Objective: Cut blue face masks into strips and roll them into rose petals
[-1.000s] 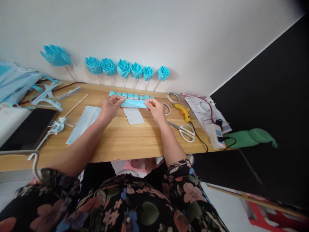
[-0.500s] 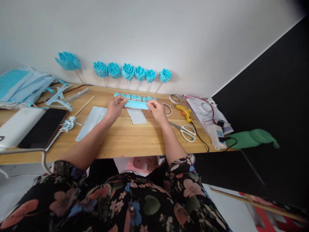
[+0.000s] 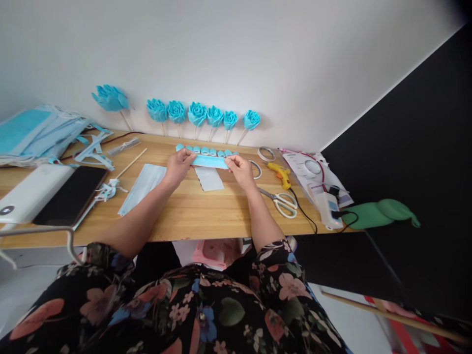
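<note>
1. A light blue fabric strip [image 3: 211,162] is stretched flat between two hands, left to right, over the middle of the wooden counter [image 3: 206,216]; from here I can't tell whether it touches the wood.
2. The left hand [image 3: 179,164] has its fingers pinched on the strip's left end.
3. The right hand [image 3: 240,169] pinches the other end the same way, fingers clamped on the fabric.
4. Just on the near side of the strip lies a small white fabric piece [image 3: 209,179], and just on the far side a row of little blue rolls [image 3: 205,151], partly hidden by the hands.
5. Left of the left hand, a pale blue face mask [image 3: 143,187] lies flat, its near part close to the forearm.
6. Right of the right hand I see a tape roll [image 3: 260,171], another tape roll [image 3: 266,160] farther off, a yellow glue gun [image 3: 280,175], and, nearer, white-handled scissors [image 3: 275,196].
7. Along the far side, blue fabric flowers [image 3: 197,114] on thin sticks lean by the wall.
8. Over on the left are a heap of masks [image 3: 40,130], cut strips, a stick [image 3: 131,164], a white device [image 3: 35,189] and a black tablet or phone [image 3: 70,194].
9. At the far right, printed sheets [image 3: 302,162] lie behind a white power strip [image 3: 329,210], with a green pouch [image 3: 379,215] beside it.
</note>
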The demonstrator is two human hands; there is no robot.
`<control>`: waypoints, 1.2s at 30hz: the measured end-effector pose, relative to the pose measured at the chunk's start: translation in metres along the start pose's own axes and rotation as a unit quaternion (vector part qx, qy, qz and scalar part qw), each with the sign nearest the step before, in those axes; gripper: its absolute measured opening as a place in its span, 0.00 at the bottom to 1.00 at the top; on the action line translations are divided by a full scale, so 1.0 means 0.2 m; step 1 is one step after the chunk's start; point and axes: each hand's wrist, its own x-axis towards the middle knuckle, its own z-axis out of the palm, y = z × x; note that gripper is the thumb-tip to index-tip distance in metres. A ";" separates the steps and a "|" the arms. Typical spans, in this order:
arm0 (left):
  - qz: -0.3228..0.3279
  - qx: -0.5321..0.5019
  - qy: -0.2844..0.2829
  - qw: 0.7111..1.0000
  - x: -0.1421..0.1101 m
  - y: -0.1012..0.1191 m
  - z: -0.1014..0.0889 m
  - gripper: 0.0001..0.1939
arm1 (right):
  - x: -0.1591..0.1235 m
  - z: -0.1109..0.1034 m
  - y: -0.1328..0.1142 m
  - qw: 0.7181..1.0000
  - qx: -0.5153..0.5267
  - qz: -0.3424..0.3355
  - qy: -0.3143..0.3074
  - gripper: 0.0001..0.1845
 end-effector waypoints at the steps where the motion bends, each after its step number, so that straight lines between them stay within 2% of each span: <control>1: 0.001 -0.009 0.000 1.000 0.00 0.00 0.00 0.08 | 0.00 0.00 0.00 1.000 0.004 0.004 -0.001 0.21; 11: 0.014 -0.133 -0.009 0.991 0.01 0.00 0.00 0.17 | 0.01 0.02 0.04 0.998 0.063 0.026 0.003 0.21; 17: -0.069 -0.291 -0.101 0.949 -0.02 0.01 0.01 0.18 | 0.01 0.04 0.04 0.997 0.065 0.033 -0.008 0.23; 21: -0.110 -0.343 -0.117 0.926 -0.04 0.03 0.02 0.13 | 0.00 0.04 0.03 0.996 0.077 0.035 -0.009 0.24; 26: -0.151 -0.377 -0.107 0.908 -0.05 0.06 0.04 0.04 | 0.00 0.04 0.02 0.997 0.070 0.026 -0.012 0.24; 30: -0.190 -0.394 -0.115 0.892 -0.05 0.06 0.03 0.05 | -0.01 0.05 0.01 0.997 0.073 0.017 -0.017 0.23; 36: -0.221 -0.370 -0.192 0.882 -0.04 0.02 -0.02 0.09 | -0.04 0.10 -0.01 0.996 0.060 -0.019 -0.065 0.19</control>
